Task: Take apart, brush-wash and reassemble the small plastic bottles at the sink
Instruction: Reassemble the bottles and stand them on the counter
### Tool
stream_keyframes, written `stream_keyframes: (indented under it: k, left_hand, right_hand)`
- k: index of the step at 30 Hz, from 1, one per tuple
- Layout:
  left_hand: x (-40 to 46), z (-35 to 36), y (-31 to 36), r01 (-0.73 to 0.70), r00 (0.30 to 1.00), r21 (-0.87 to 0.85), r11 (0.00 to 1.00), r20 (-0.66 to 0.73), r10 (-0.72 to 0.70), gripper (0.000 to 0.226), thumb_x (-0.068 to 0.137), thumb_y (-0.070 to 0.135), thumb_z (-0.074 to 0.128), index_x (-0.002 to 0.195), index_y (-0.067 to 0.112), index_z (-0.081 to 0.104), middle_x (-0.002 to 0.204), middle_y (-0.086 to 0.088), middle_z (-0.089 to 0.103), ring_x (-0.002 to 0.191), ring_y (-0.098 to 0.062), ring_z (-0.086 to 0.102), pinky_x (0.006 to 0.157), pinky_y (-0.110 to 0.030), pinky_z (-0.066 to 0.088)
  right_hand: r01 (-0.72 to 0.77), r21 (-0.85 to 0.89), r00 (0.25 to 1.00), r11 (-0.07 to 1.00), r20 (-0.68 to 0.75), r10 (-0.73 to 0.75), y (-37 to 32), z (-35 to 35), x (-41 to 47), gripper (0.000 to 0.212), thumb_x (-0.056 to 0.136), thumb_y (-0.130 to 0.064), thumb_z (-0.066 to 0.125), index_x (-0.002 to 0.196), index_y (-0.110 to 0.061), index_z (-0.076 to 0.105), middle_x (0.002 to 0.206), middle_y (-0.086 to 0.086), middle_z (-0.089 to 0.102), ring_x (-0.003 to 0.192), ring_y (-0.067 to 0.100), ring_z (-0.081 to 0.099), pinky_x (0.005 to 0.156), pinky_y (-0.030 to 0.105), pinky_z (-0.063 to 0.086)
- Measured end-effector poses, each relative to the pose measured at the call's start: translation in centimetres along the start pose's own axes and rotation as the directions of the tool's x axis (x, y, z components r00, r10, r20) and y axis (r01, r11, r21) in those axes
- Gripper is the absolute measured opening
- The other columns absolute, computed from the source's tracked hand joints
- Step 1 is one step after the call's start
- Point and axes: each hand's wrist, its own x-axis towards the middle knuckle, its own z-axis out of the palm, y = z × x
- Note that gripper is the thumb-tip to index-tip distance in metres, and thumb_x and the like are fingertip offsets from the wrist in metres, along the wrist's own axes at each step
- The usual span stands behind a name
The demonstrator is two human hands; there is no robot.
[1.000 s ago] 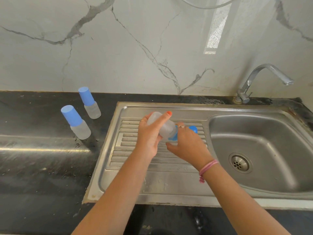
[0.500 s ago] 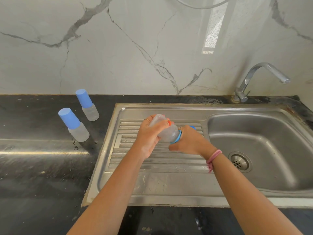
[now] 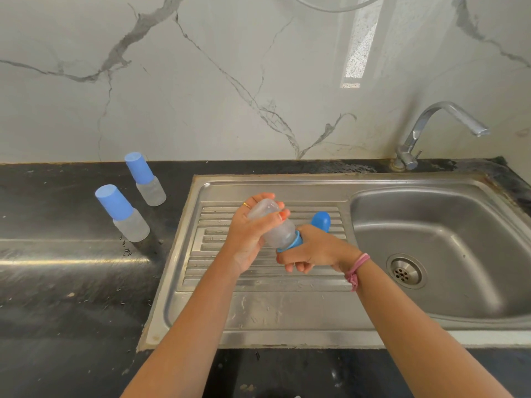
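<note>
A black stone table (image 3: 71,282) carries a stainless steel sink (image 3: 431,320) with a ribbed drainboard on its left. Above the drainboard the left hand (image 3: 248,235) grips a small translucent plastic bottle (image 3: 275,226), tilted, base far-left. The right hand (image 3: 317,249) has its fingers curled round the bottle's blue cap (image 3: 321,221) and collar. Two more blue-capped translucent bottles (image 3: 122,214) (image 3: 145,179) stand on the table — left of the sink.

You have one view, worn on the head: it looks forward and down, from close above, over the sink (image 3: 330,320) and counter (image 3: 66,282), and faces the marble wall (image 3: 230,67). Both forearms reach in from the bottom edge.
</note>
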Motion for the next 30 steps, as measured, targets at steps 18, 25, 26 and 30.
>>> stream_keyframes:
  k: [18,25,26,30]
  left_hand:
    - [0.1,2.8,0.1,-0.062,0.954,-0.022,0.998,-0.296,0.053,0.042,0.069,0.002,0.076,0.104,0.015,0.057,0.086,0.001,0.066,0.075,-0.013,0.065,0.067,-0.032,0.054]
    - [-0.1,0.4,0.2,-0.011,0.998,-0.102,0.995,0.064,0.017,0.051,0.057,0.008,0.076,0.102,0.019,0.056,0.092,0.0,0.063,0.087,-0.016,0.065,0.071,-0.034,0.056]
    - [-0.1,0.1,0.0,-0.001,0.994,-0.113,0.994,0.107,0.013,0.05,0.056,0.009,0.075,0.101,0.02,0.056,0.093,0.0,0.062,0.088,-0.016,0.065,0.072,-0.034,0.056]
    - [-0.2,-0.9,-0.9,0.059,0.983,-0.205,0.977,0.18,-0.021,0.048,0.058,0.01,0.071,0.101,0.022,0.055,0.094,0.001,0.061,0.089,-0.017,0.062,0.077,-0.034,0.055]
  right_hand:
    - [-0.005,-0.305,0.889,0.952,-0.438,-0.136,0.0,1.0,0.0,0.021,0.072,-0.022,0.071,0.073,-0.004,0.06,0.058,0.003,0.066,0.055,0.017,0.065,0.059,0.034,0.057]
    - [0.05,0.027,0.993,0.998,-0.107,-0.047,0.0,0.4,-0.7,0.019,0.072,-0.003,0.068,0.059,-0.009,0.056,0.045,0.0,0.054,0.042,0.012,0.054,0.05,0.024,0.05]
    - [0.044,0.057,0.997,0.997,-0.059,-0.041,0.0,0.4,-0.8,0.023,0.073,-0.001,0.069,0.057,-0.01,0.054,0.044,0.0,0.051,0.04,0.011,0.051,0.048,0.022,0.046]
    - [0.011,0.057,0.992,0.998,0.128,-0.018,-0.1,0.4,-1.0,0.025,0.081,-0.016,0.074,0.062,-0.013,0.057,0.05,-0.002,0.055,0.045,0.01,0.054,0.052,0.021,0.048]
